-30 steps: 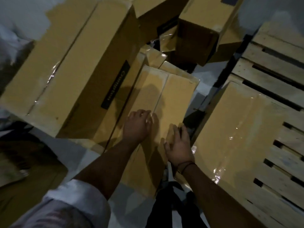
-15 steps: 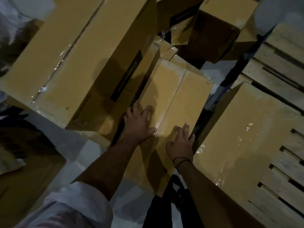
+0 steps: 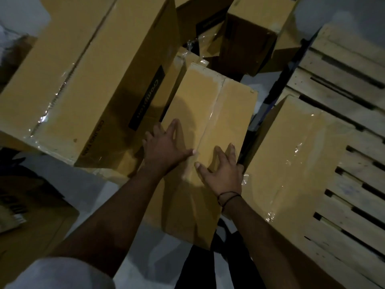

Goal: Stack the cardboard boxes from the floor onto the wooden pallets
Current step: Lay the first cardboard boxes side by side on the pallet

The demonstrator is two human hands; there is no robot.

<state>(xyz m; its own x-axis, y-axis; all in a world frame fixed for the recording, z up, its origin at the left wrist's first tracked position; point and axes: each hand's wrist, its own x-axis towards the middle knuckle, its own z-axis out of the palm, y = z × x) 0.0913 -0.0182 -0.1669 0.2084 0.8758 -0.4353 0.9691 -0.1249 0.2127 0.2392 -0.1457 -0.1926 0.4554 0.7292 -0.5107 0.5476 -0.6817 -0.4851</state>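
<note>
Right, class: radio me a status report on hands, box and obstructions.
Left hand and right hand flat on the narrow cardboard box, fingers spread, no grip. Box off the wooden pallet. Boxes crowd both sides.

Both arms are being extended forward, the left hand point(image 3: 164, 148) and right hand point(image 3: 221, 174) being held flat, fingers spread.

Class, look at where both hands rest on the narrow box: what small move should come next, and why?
Probably slide the fingers down over the long edges to get a grip. The left hand and right hand lie flat and spread on top of the narrow box, gripping nothing, and it sits wedged between the large box and the box on the pallet.
</note>
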